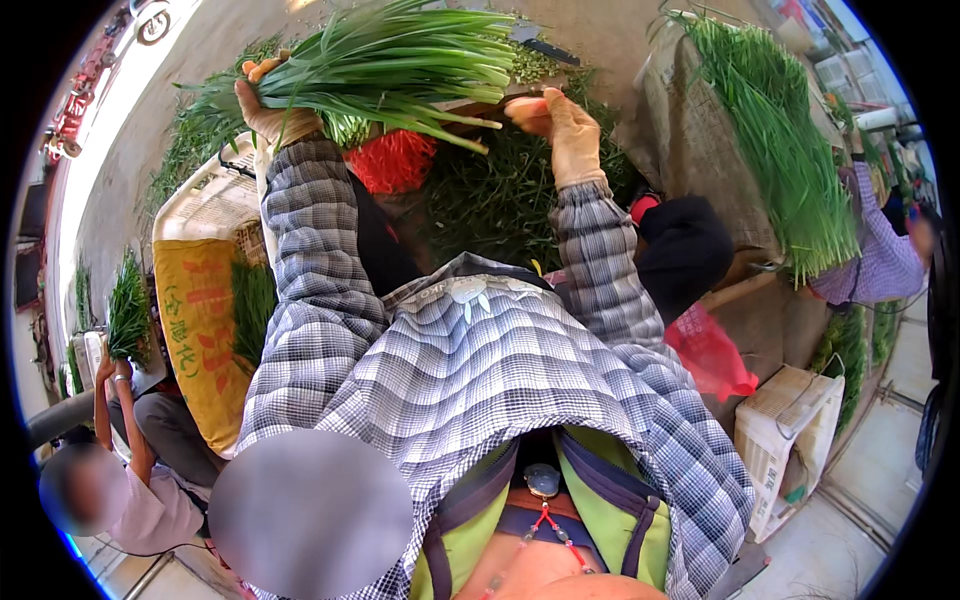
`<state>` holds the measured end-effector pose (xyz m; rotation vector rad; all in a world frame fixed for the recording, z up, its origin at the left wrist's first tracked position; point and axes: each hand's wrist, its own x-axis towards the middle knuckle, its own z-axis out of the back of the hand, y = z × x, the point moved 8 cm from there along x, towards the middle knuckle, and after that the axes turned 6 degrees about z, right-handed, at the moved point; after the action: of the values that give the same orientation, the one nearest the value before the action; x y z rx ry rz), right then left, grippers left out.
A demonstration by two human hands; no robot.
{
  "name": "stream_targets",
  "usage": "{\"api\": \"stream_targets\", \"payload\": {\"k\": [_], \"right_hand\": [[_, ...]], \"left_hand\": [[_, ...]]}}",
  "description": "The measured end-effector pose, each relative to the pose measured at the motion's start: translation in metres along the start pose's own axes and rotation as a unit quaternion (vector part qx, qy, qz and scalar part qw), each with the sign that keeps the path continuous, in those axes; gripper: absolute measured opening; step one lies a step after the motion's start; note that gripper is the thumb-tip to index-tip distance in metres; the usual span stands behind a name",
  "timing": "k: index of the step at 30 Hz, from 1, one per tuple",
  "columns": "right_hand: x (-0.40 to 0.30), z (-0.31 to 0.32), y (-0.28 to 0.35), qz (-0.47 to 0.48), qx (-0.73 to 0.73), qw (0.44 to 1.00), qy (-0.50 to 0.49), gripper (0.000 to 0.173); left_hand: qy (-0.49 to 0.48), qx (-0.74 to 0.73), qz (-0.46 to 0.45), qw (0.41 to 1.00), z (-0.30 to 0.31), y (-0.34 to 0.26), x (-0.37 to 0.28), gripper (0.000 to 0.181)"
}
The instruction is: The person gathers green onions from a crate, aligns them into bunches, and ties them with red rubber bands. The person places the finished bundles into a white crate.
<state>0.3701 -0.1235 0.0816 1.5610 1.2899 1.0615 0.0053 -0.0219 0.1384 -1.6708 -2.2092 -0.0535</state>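
Note:
My gloved left hand (274, 109) grips a bunch of long green leafy stalks (405, 60), like garlic chives, by its leafy side; the pale stem ends point right. My right hand (562, 131), also in a tan glove, is raised just right of those ends, its fingers bent and its thumb near them; whether it pinches something small is unclear. A bundle of red ties (391, 161) lies below the bunch. Beyond the stem ends is a knife with a black handle (553, 52), amid chopped pale bits (531, 66).
Loose green trimmings (487, 199) cover the ground between my knees. At left stands a white plastic basket (202, 191) with a yellow sack (202, 330). More green stalks (780, 142) lie on a covered stack at right, near a white crate (787, 442). Other people sit at both sides.

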Motion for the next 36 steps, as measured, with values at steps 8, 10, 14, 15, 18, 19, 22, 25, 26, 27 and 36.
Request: {"api": "stream_targets", "payload": {"k": [8,10,14,15,18,19,22,25,26,27,36], "right_hand": [[-0.005,-0.069,-0.004,-0.037,0.115,0.991,0.061,0.016],[-0.011,-0.057,-0.005,-0.026,0.076,0.988,0.135,0.014],[-0.015,0.011,0.044,0.068,0.377,0.903,0.193,0.028],[-0.014,0.018,0.037,-0.019,0.449,0.859,0.246,0.032],[0.002,0.052,0.016,0.124,-0.584,0.799,0.070,0.038],[0.010,0.063,0.023,0.166,-0.620,0.766,0.009,0.033],[0.013,0.066,0.033,0.158,-0.380,0.908,-0.073,0.010],[-0.006,-0.013,0.083,0.266,-0.304,0.915,0.000,0.029],[-0.012,-0.051,0.100,0.375,-0.376,0.847,0.044,0.046],[-0.017,-0.090,0.106,0.474,-0.437,0.759,0.088,0.064],[0.037,-0.155,0.046,0.245,-0.186,0.947,0.095,0.038]], "left_hand": [[0.043,-0.021,0.031,0.998,0.001,0.015,0.002,0.024],[0.028,-0.038,0.014,0.999,-0.014,0.011,-0.004,0.021],[0.048,-0.065,0.026,0.996,-0.025,0.003,-0.005,0.019],[0.032,-0.049,0.023,0.998,-0.025,0.004,-0.008,0.024],[0.094,-0.026,0.048,0.994,-0.027,0.005,-0.004,0.024],[0.087,-0.012,0.051,0.995,-0.028,0.010,-0.004,0.024],[0.095,0.013,0.068,0.993,-0.035,0.011,-0.008,0.023],[-0.045,0.068,0.034,0.996,-0.018,0.010,-0.008,0.024],[-0.036,0.086,0.049,0.994,-0.018,0.012,-0.008,0.023],[-0.029,0.106,0.062,0.992,-0.016,0.014,-0.009,0.022],[-0.066,0.154,0.067,0.984,-0.012,0.027,-0.014,0.018]]}}
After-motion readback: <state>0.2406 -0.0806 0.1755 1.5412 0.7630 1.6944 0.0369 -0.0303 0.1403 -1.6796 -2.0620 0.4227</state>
